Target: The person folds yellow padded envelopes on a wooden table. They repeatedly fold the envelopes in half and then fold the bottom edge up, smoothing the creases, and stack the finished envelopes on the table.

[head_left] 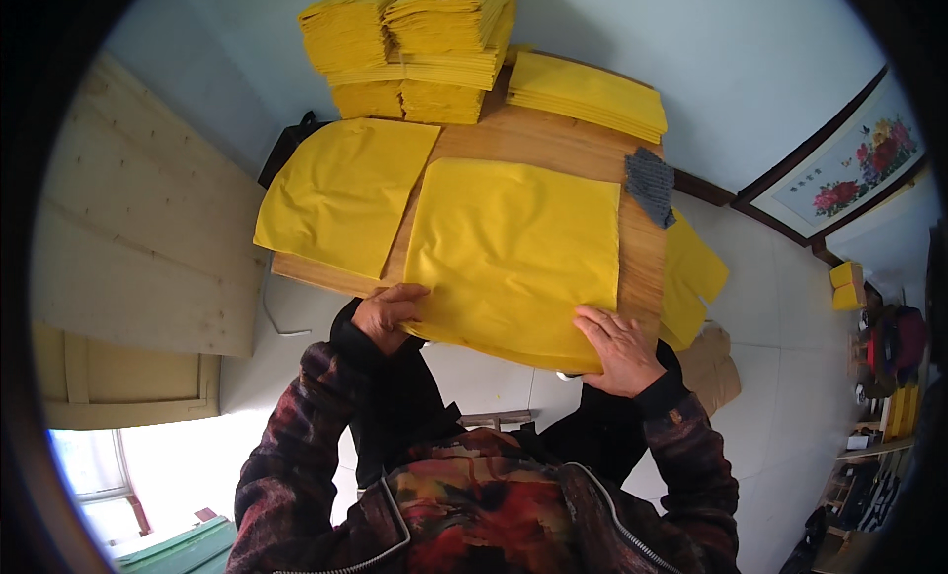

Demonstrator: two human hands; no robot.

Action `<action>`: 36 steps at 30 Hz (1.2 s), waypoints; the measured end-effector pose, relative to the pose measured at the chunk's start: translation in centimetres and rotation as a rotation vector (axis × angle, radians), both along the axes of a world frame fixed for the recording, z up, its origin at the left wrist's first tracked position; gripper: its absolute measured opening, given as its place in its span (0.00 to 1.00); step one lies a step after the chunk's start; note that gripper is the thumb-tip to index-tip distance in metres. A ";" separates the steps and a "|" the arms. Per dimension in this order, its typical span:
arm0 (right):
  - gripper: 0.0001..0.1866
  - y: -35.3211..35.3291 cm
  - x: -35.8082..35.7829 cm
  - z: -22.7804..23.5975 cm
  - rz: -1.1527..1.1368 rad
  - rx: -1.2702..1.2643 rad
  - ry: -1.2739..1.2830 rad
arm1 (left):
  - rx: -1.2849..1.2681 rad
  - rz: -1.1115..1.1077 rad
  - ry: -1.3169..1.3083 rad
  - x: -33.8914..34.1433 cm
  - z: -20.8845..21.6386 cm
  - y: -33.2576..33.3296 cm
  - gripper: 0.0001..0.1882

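Note:
A large, slightly creased yellow sheet [513, 248] lies on the wooden table before me, its near edge hanging a little over the table's front. At the sheet's near left corner, my left hand [388, 315] is closed with its fingers on top and the edge in its grip. My right hand [622, 349] grips the near right corner, fingers stretched over the top; its thumb is hidden. Apart from this sheet, to the left, lies another yellow sheet [346, 194] with a rounded far edge.
Tall folded yellow stacks [415, 66] stand at the table's [474, 138] back left. A flatter yellow stack [588, 92] lies back right, and a grey cloth [649, 184] rests on the right edge. Below it are more yellow pieces [691, 278]. A framed flower picture [839, 169] leans right.

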State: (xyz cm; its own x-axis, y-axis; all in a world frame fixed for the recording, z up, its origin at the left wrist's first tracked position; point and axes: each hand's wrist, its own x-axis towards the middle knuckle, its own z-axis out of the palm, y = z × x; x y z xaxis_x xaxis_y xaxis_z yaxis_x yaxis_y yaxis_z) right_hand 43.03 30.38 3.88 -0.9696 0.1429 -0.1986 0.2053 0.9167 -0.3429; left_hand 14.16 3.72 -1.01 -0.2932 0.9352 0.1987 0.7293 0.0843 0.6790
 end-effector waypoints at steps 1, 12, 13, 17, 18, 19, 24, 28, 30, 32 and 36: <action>0.40 0.3 0.1 0.2 0.021 -0.018 -0.013 | -0.010 -0.027 0.015 -0.4 0.2 0.1 0.07; 0.46 1.4 0.5 0.7 0.176 0.021 -0.068 | -0.417 -0.209 0.587 -0.6 2.3 -0.2 0.45; 0.46 1.3 0.6 0.7 0.186 0.043 -0.072 | -0.375 -0.205 0.699 -0.7 2.3 -0.1 0.44; 0.44 1.2 0.8 0.7 0.210 0.102 -0.056 | -0.288 -0.210 0.727 -1.5 1.8 0.1 0.40; 0.43 1.2 0.8 0.7 0.220 0.138 -0.051 | -0.267 -0.238 0.736 -1.7 1.6 0.2 0.37; 0.42 1.2 0.8 0.5 0.229 0.175 -0.046 | -0.244 -0.266 0.746 -1.9 1.3 0.3 0.35; 0.37 1.7 1.1 -0.4 0.207 0.156 -0.005 | -0.149 -0.297 0.628 -2.1 0.2 0.8 0.26; 0.32 2.5 1.1 -1.4 0.185 0.052 0.096 | -0.140 -0.284 0.559 -1.7 0.4 0.4 0.26; 0.30 2.9 0.9 -1.8 0.195 0.014 0.093 | -0.164 -0.250 0.521 -1.6 0.4 0.3 0.26; 0.31 3.3 0.8 -1.9 0.162 -0.119 0.126 | -0.094 -0.225 0.306 -1.7 0.3 0.4 0.23; 0.37 3.2 0.7 -2.0 0.094 -0.226 0.113 | -0.022 -0.220 0.050 -2.2 -0.2 0.6 0.17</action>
